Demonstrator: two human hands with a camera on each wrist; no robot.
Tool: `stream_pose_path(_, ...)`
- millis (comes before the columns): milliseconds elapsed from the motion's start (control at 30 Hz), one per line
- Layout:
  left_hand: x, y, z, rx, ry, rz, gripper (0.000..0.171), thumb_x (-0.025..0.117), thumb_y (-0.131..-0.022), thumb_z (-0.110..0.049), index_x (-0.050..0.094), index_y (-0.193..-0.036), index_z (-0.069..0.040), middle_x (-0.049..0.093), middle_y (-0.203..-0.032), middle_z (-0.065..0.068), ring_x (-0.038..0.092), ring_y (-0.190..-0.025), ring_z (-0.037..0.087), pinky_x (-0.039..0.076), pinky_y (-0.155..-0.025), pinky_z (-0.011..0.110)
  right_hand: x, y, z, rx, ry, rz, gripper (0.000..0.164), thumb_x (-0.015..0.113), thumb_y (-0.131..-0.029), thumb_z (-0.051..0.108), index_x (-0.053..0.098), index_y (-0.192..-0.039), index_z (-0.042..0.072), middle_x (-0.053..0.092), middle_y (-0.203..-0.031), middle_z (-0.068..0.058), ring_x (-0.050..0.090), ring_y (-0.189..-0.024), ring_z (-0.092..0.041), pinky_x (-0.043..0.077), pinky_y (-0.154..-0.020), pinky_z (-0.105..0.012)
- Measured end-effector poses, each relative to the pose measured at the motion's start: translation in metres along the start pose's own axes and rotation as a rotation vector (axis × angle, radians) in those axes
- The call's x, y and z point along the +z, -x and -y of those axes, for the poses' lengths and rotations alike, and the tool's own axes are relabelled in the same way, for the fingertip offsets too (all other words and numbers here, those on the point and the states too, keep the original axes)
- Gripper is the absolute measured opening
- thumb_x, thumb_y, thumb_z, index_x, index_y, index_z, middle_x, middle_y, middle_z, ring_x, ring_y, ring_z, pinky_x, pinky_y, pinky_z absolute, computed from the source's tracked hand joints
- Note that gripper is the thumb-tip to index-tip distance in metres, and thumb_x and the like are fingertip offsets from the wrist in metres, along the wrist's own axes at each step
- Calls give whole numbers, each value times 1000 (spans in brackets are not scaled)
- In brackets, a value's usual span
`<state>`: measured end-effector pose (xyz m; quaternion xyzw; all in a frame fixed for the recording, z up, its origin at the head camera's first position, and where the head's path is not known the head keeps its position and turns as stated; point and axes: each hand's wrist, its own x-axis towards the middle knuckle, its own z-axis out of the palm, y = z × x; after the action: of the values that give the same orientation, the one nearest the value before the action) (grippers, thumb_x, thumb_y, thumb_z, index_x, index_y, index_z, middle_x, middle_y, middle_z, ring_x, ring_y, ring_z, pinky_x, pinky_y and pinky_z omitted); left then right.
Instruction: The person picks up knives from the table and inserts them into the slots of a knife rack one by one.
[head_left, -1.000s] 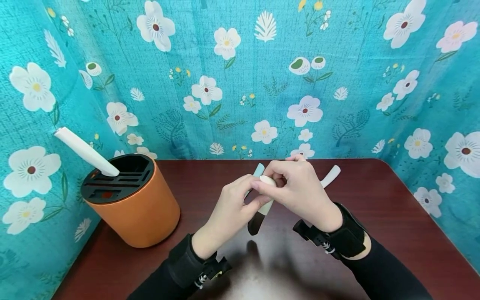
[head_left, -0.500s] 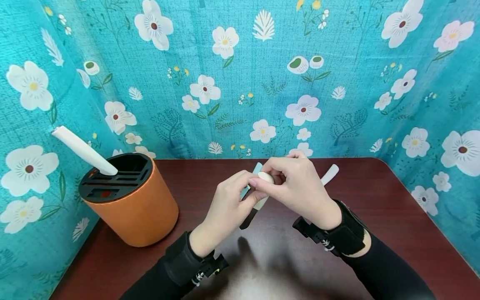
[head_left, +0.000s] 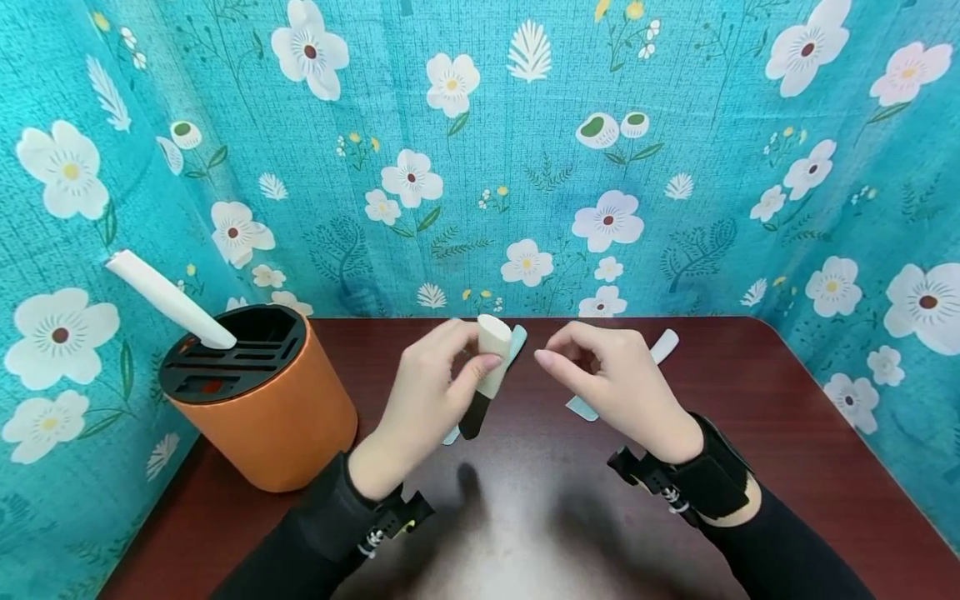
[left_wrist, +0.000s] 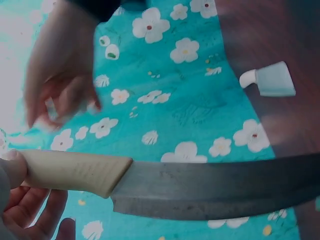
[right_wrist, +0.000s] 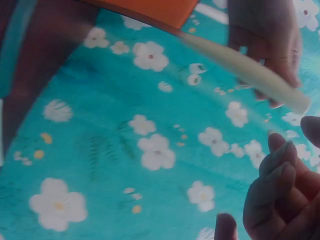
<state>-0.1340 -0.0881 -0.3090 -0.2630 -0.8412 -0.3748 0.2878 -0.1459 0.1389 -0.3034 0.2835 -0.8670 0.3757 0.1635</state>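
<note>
My left hand (head_left: 423, 379) pinches a knife (head_left: 492, 346) by the end of its cream handle, with the dark blade slanting down over the table. The left wrist view shows its broad, curved grey blade (left_wrist: 215, 187) side-on. To the right, my right hand (head_left: 622, 383) is off the knife, its fingers loosely bent with nothing between them. In the right wrist view that hand's fingertips (right_wrist: 275, 172) stand apart from the handle's end. Behind the held knife lies a light blue knife (head_left: 517, 340), partly hidden by it and the left hand.
An orange knife block (head_left: 300, 417) with a black slotted top stands at the left, a white handle (head_left: 168, 300) slanting out of it. Behind my right hand lies a small cleaver (head_left: 663, 346) with white handle and pale blade. A floral teal curtain (head_left: 465, 167) backs the dark red table (head_left: 780, 433).
Both hands were together at the end of the knife's handle. My right hand has let go and drawn a little rightward; my left hand has moved left with the knife.
</note>
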Motion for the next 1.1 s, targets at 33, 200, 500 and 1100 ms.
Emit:
stream_pose_path(33,-4,-2,1,-7,7,-10,13,75,-91,-14,69,-100,-6,67,-89,5,52,-72,11,45,-63,25,1,2,-5,20,-6,11,4,71,-96,24,72,-94,20,57,-69,10,49,-59,-8,41,-56,-23)
stream_pose_path(200,-29,-18,8,-55,85,-62,12,71,-94,-7,67,-102,0,69,-94,11,64,-78,16,52,-69,24,6,15,-27,97,5,82,9,66,-99,29,72,-94,25,59,-68,12,49,-60,-7,40,-55,-24)
stream_pose_path(500,-91,-46,9,-174,227,-168,20,52,-104,-11,56,-114,6,57,-97,3,58,-88,12,46,-79,20,19,40,-74,156,31,173,13,65,-100,31,70,-89,29,45,-58,13,39,-52,-3,37,-53,-22)
stream_pose_path(1100,-194,-58,21,-17,240,-575,29,52,-103,-14,67,-125,-3,70,-103,5,66,-102,22,53,-93,26,27,73,-118,331,36,330,6,65,-99,20,70,-101,18,48,-65,8,41,-58,-3,38,-57,-23)
